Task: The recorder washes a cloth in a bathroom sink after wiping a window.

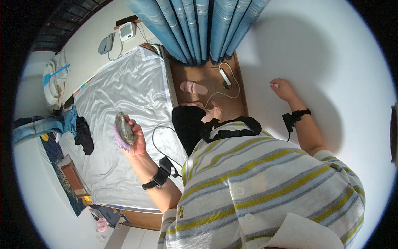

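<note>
My left hand [140,140] is closed round an oval, rough-textured grey pad [124,129] with a lilac fringe along one side; its exact kind I cannot make out. That hand is held up above the bed, whose shiny white sheet [124,87] is wrinkled. At the right, my right hand [283,90] is raised in front of the white wall with nothing in it, its fingers loosely bent and apart. Each wrist wears a black strap with a small device.
Blue curtains [199,29] hang at the far side. On the brown floor are pink slippers [194,87] and a white power strip [224,76] with its cord. A blood pressure monitor [127,31] and grey cuff [106,44] lie beyond the bed. Dark clothing [84,137] lies along its left side.
</note>
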Demonstrator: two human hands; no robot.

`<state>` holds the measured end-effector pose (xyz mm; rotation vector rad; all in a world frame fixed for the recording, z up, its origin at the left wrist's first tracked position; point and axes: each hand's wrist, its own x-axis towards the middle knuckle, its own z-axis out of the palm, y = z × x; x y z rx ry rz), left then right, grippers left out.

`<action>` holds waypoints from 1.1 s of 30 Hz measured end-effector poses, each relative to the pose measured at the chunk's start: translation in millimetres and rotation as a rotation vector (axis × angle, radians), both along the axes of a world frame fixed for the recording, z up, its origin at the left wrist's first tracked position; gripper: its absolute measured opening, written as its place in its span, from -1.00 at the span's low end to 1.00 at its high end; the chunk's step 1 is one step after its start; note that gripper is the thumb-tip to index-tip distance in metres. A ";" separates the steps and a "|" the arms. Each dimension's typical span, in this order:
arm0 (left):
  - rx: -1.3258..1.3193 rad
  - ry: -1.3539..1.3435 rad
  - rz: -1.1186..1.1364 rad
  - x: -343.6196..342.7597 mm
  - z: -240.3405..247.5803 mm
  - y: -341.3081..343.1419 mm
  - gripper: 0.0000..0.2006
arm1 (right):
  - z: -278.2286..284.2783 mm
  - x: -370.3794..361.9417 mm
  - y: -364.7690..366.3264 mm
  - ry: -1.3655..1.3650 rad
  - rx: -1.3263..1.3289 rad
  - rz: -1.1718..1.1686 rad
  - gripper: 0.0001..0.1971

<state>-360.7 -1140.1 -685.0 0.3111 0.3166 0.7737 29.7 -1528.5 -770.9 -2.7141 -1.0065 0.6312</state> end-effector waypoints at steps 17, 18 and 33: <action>-0.135 0.015 0.307 -35.9 -29.8 -2.9 -0.67 | 31.2 -11.0 143.2 0.165 -0.049 0.305 -0.70; -0.131 0.002 0.314 -34.2 -34.4 0.5 -0.67 | 37.5 -13.4 153.5 0.149 -0.098 0.316 -0.69; -0.216 0.229 0.314 -50.2 12.2 144.8 -0.72 | 67.7 -15.1 325.8 0.305 -0.281 0.341 -0.64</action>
